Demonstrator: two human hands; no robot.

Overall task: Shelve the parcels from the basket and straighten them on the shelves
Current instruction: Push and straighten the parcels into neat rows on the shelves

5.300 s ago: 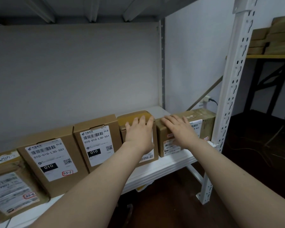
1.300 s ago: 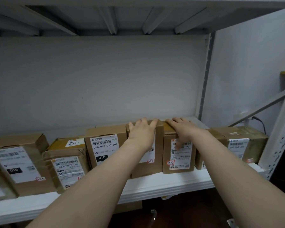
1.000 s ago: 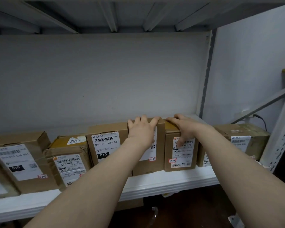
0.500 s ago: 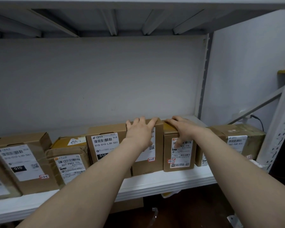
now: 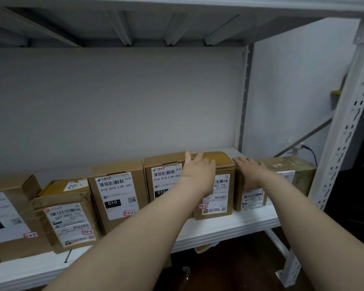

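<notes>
Left hand (image 5: 199, 173): palm down, fingers straight, reaching past the shelf edge (image 5: 229, 232). Right hand (image 5: 250, 172): palm down, fingers extended, equally far past that edge. Forearms bare, outstretched.

Upright post (image 5: 345, 143): white, punched with rows of dark slots. Shelf board (image 5: 229, 225) left of post: white. Parcels (image 5: 143, 185) along it: plain brown cardboard; parcel nearest post (image 5: 298, 171) olive-tinged. Labels (image 5: 116, 194): white, black barcodes, black "010" block (image 5: 112, 203), red-outlined stickers (image 5: 129, 212). Back wall (image 5: 114, 101): pale grey. Floor (image 5: 250, 269) at post's foot: dark brown.
</notes>
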